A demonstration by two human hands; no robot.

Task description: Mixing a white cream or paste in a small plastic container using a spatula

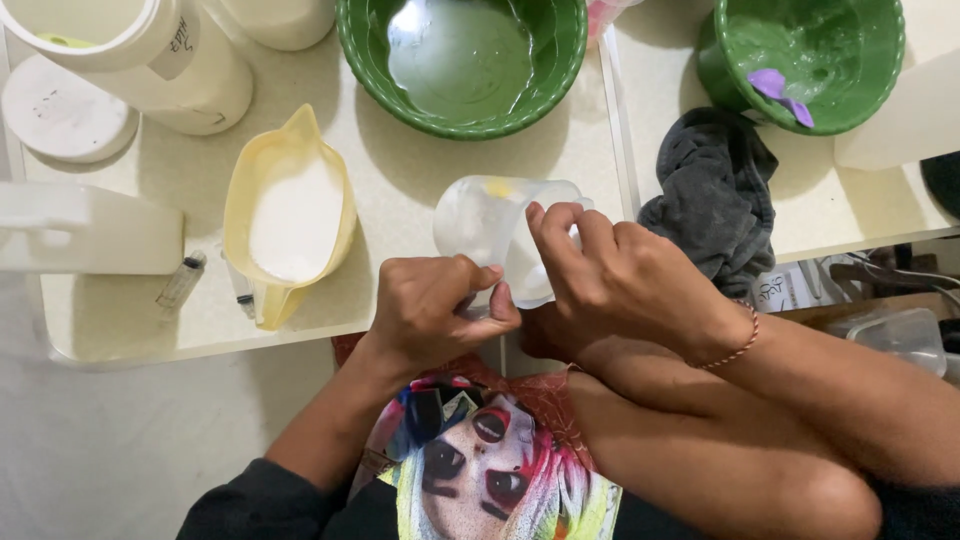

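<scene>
Clear plastic measuring jug (490, 225), centre of frame, tipped on its side at the near edge of the cream tray (120, 335), mouth toward upper left. Looks empty, with a milky film and a small yellow patch on the wall. Judged light, thin-walled and fairly stiff but liable to flex if squeezed; likely slippery where wet.

Right hand (625, 275) curls over the jug's near end, fingertips closed on its rim or handle area. Left hand (430, 310) sits just below, fingers pinched shut against the jug's lower edge; whether it holds a small item there cannot be told. Best purchase, as judged: handle or rim, not the smooth wall.

Left of the jug: a yellow pouring jug (290, 215) filled with white liquid, a syringe (180, 280) beside it. Upper centre: a green bowl (455, 110) with pale liquid. Upper right: a second green bowl (810, 65) with a purple scrap, a dark grey cloth (710, 195) below it. Upper left: white tubs (190, 75).
</scene>
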